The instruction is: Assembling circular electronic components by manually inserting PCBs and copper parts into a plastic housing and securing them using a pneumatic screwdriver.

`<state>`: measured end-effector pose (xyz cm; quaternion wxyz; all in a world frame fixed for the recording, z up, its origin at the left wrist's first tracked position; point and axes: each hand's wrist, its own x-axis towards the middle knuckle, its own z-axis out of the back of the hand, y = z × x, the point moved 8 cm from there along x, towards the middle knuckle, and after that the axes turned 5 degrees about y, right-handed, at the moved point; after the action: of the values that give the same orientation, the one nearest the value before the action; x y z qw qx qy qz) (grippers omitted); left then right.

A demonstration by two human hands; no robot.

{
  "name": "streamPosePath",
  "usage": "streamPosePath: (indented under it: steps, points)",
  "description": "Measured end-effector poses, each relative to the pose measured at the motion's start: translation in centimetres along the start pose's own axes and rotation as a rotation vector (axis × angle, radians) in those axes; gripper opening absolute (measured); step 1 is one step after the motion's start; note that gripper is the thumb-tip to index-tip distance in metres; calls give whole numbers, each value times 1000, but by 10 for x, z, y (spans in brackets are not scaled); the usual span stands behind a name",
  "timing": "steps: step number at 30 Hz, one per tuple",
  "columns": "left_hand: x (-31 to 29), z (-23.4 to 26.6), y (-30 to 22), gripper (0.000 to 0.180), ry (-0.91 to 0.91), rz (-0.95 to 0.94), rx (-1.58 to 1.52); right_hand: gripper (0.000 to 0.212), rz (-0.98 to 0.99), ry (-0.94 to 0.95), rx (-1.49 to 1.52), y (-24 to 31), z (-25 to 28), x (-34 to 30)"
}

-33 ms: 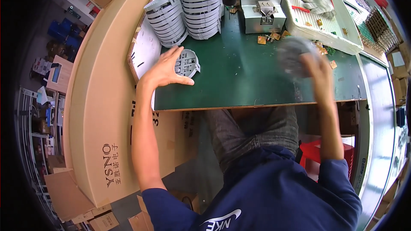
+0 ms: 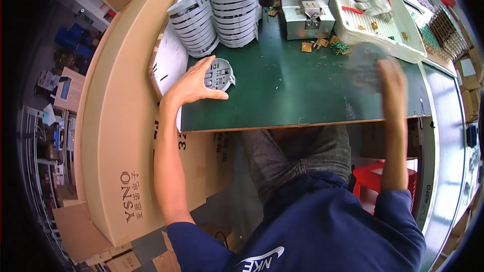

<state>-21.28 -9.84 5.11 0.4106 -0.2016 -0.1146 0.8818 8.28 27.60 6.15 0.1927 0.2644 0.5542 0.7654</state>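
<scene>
On the left of the green tabletop (image 2: 287,108) lies a round grey plastic housing (image 2: 220,74) with slots and raised details inside. My left hand (image 2: 194,81) curves around its left side, fingertips at the top edge and thumb at the lower edge. My right hand (image 2: 392,83), smeared by motion, is at the right part of the table. It grips the side of a second round grey piece (image 2: 366,66), too blurred to show detail. Small copper-coloured squares (image 2: 306,47) and a green tangled bit (image 2: 339,47) lie just beyond that piece.
Two stacks of grey round housings (image 2: 234,12) stand at the back left. A metal bench device (image 2: 308,12) is at the back middle, beside a white tray (image 2: 353,32) holding a grey glove (image 2: 370,0). A big cardboard box (image 2: 118,121) flanks the table's left side.
My right hand and its blurred grey piece have shifted right. The green tangled bit now shows to the left of that piece. My left hand stays around the housing.
</scene>
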Motion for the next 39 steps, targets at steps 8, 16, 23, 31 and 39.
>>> streamPosePath:
  steps: [8, 16, 23, 31, 39]
  points:
    - [-10, -7, -46, 89, -162, -83, -608, 53, -236, -956, -344, -111, 436, -144]
    - [7, -44, -121, 86, 141, -555, -2126, 48, -933, -697, -1543, -137, 505, -194]
    - [15, -66, -135, 88, 205, -530, -2187, 38, 44, 127, -487, 27, 30, -8]
    - [-1, -63, -127, 93, 37, -477, -1962, 38, 407, 242, -1028, 5, -155, 59]
    - [-7, -63, -122, 92, 16, -514, -1902, 27, 531, 152, -799, 5, -136, 59]
